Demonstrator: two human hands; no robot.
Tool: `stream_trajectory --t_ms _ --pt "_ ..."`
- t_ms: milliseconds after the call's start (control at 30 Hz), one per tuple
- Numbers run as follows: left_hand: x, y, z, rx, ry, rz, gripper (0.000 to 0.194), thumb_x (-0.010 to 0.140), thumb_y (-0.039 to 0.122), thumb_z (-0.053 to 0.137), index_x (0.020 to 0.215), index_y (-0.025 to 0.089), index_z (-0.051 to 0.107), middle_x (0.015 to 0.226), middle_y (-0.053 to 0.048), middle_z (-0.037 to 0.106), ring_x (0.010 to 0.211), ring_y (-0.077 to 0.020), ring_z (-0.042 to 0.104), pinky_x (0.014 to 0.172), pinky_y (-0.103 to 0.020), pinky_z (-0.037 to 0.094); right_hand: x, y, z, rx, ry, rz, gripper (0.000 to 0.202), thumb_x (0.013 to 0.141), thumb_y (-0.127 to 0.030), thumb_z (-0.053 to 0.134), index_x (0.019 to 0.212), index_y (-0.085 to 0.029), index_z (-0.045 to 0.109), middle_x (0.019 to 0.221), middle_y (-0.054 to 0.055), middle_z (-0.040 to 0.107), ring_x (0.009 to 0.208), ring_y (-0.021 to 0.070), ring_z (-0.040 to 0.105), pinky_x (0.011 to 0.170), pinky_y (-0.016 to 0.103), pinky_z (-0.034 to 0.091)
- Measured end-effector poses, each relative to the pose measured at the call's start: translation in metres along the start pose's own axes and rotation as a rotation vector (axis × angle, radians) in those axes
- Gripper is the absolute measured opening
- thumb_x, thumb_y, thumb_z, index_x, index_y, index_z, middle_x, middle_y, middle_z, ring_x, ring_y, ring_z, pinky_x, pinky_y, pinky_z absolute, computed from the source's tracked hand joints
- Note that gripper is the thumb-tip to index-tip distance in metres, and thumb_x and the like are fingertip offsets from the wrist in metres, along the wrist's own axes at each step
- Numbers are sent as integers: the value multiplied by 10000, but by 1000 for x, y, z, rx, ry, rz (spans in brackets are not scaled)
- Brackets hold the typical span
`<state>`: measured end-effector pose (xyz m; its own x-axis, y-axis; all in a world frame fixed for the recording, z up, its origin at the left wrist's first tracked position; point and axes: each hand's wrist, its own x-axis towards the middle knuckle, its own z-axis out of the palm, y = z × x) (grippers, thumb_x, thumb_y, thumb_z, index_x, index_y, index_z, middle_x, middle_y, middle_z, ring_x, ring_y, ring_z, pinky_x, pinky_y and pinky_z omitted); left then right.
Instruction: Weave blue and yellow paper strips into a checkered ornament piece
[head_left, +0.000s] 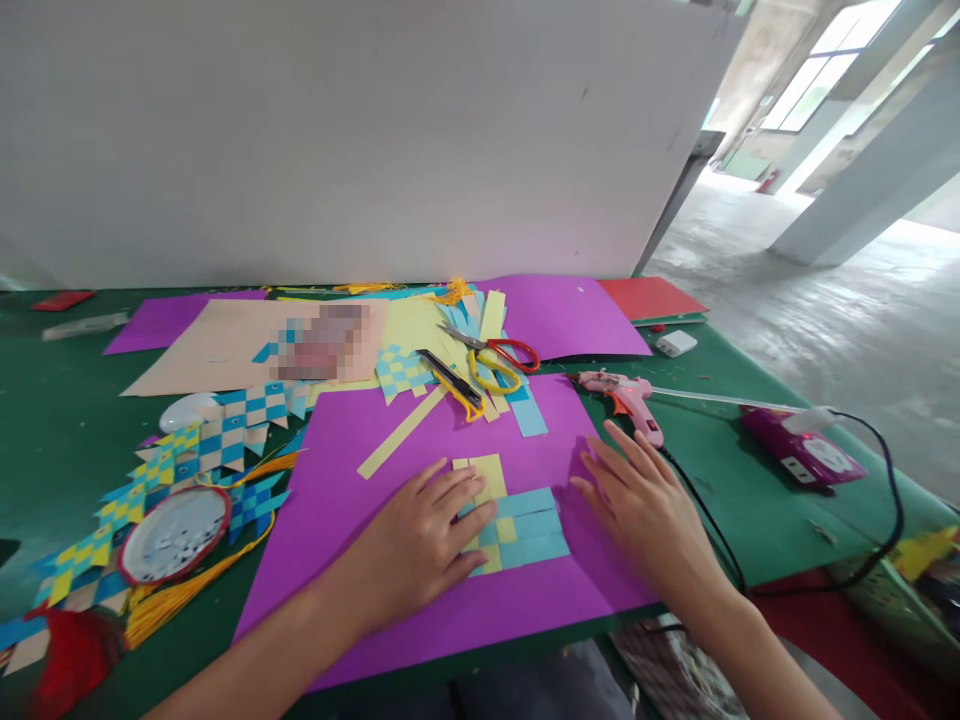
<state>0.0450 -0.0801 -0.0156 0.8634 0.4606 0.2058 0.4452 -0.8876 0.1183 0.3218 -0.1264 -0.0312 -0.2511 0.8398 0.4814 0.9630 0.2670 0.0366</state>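
Plain green across the table (45,400), solid purple over the near sheet (322,540). Checked in light blue and yellow on the woven piece (506,530). Pink on the glue gun (634,395) at right; dark-speckled white, rimmed red, on the round disc (174,535) at left; golden yellow in the tassel (184,598).

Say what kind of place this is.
Probably a craft workstation inside a large industrial-looking building: a pink glue gun and scissors lie among paper strips on a green-topped table, with a bare concrete floor and thick pillars beyond.
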Motion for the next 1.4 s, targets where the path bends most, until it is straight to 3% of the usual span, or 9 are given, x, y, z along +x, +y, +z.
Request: stream_trajectory --t_ms 100,233,433,533,733,967,1067,1233,1400 --pt "0 0 0 17 -1 5 355 960 384 453 1234 196 578 1283 -115 612 1222 -299 534 1030 -533 422 1 -8 -5 64 -7 -71 336 961 -276 477 1210 -99 615 1237 120 652 1221 266 549 1082 485 402" --pt "0 1 -1 43 10 13 369 959 389 454 1249 191 568 1299 -119 602 1224 -303 532 1021 -532 428 3 -22 -6 247 -177 -256 410 989 -294 409 1354 -125 484 1356 76 571 1252 191 530 1062 398 452" --pt "0 3 -1 99 37 24 354 955 394 465 1215 187 589 1261 -110 625 1192 -294 551 1009 -521 426 -3 1 3 53 -61 -32 381 982 -306 418 1249 -83 574 1231 143 652 1135 281 617 967 503 506" --pt "-2 7 -1 173 84 1 388 937 438 490 1187 168 610 1199 -116 654 1134 -303 578 993 -522 422 -7 5 -2 60 -19 -15 352 973 -261 435 1246 -87 573 1233 143 650 1155 276 603 971 484 506" --pt "-1 18 -3 285 154 -74 407 956 421 455 1168 119 627 1173 -122 672 1078 -298 600 965 -478 427 -8 -23 -17 219 -86 -139 330 951 -218 479 1253 -132 579 1280 94 627 1229 236 546 1019 423 490" --pt "5 14 5 220 125 62 409 992 353 382 1232 93 589 1291 -128 620 1216 -263 546 1052 -444 394 -7 -45 3 160 -70 18 520 894 -441 563 1265 -76 566 1323 170 576 1282 342 474 1025 533 460" --pt "5 14 7 212 115 56 400 989 335 389 1242 88 578 1274 -132 628 1197 -278 555 1044 -468 403 -6 -48 9 228 -75 72 443 895 -371 575 1242 -97 582 1330 156 572 1309 326 445 1040 521 452" --pt "8 18 0 134 42 16 363 950 326 472 1206 94 581 1181 -137 647 1104 -299 580 954 -469 476 -2 -48 6 401 -2 120 277 910 -237 536 1147 -135 638 1176 110 673 1263 280 499 1042 509 450" --pt "13 19 -7 11 15 -44 303 945 277 483 1208 142 549 1095 -108 646 1032 -264 598 886 -437 513 5 -53 -4 597 43 158 232 912 -225 521 1081 -175 672 1079 92 717 1159 241 589 983 449 507"
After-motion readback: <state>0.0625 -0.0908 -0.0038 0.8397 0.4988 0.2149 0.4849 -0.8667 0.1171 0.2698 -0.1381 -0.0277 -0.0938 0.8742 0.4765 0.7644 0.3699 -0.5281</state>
